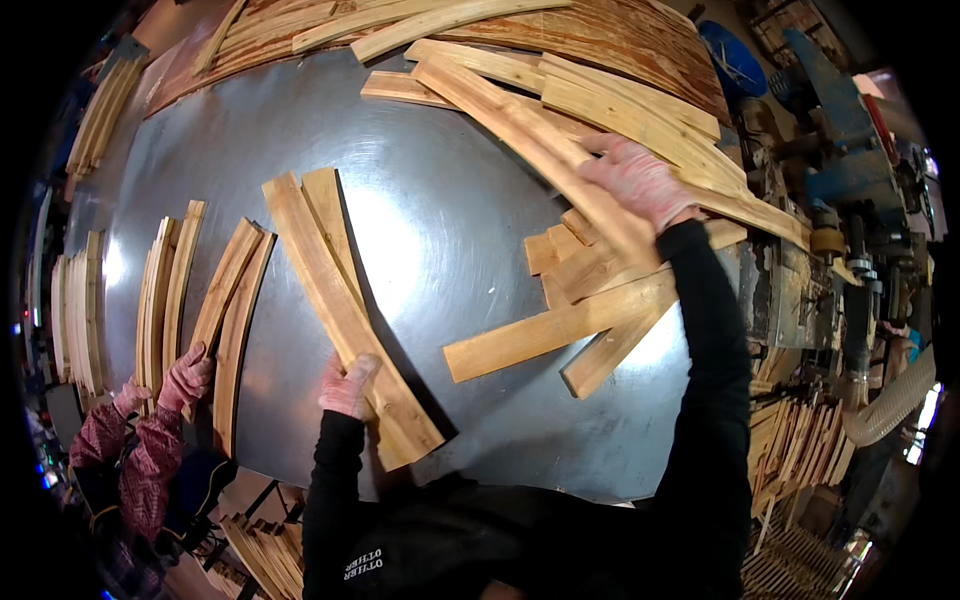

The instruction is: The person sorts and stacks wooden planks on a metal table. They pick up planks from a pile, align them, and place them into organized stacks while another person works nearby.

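My left hand, in a pale reddish work glove, is closed round the near part of a wooden board. A second wooden board lies partly beneath it, its far end showing to the right. At the upper right my right hand, gloved alike, grips a long wooden plank by its edge. This plank slants from the far middle down toward my right sleeve, and its near end is blurred. Below it several short boards lie crossed in a loose heap.
The metal tabletop carries more boards at the far right. A plywood sheet lies along the back. At left, a co-worker's gloved hands hold curved strips. Machinery and stacked wood stand at right.
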The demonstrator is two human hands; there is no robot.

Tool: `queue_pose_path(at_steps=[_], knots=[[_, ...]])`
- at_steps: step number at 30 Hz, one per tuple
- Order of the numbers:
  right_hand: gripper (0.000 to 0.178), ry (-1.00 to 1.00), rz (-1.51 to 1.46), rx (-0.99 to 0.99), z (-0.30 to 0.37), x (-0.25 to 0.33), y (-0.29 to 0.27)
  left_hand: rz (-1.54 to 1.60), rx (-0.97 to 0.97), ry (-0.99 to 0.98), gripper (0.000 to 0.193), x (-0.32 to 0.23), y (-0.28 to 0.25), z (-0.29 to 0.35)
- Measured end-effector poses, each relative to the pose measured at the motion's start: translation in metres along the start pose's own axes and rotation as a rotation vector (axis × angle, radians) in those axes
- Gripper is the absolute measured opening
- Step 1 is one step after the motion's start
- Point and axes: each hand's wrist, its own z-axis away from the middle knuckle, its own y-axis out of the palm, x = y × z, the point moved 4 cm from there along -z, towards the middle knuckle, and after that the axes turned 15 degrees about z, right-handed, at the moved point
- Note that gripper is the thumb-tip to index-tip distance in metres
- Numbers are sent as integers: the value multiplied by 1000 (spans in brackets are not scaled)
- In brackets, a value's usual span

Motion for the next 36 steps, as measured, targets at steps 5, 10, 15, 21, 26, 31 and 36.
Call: queue_pose_path(at_steps=[5, 10, 15, 21, 26, 31, 36], knots=[[38, -20, -1273, 121, 80, 96, 131, 363, 76, -77, 44, 24, 61, -16], [44, -295, 323, -165, 123, 123, 154, 387, 36, -186, 41, 19, 100, -14], [80, -21, 522, -613, 49, -44, -2, 311, 70, 2, 34, 26, 42, -24], [90, 209, 852, -104, -4, -37, -18, 28, -18, 40, 36, 29, 14, -42], [39, -548, 572, -147, 54, 138, 16, 38, -8, -78, 43, 29, 23, -33], [41, -1207, 497, -371, 128, 313, 56, 809, -12, -244, 45, 21, 42, -36], [27, -1482, 467, -966, 18, 410, 16, 128, 117, -151, 45, 21, 36, -37]])
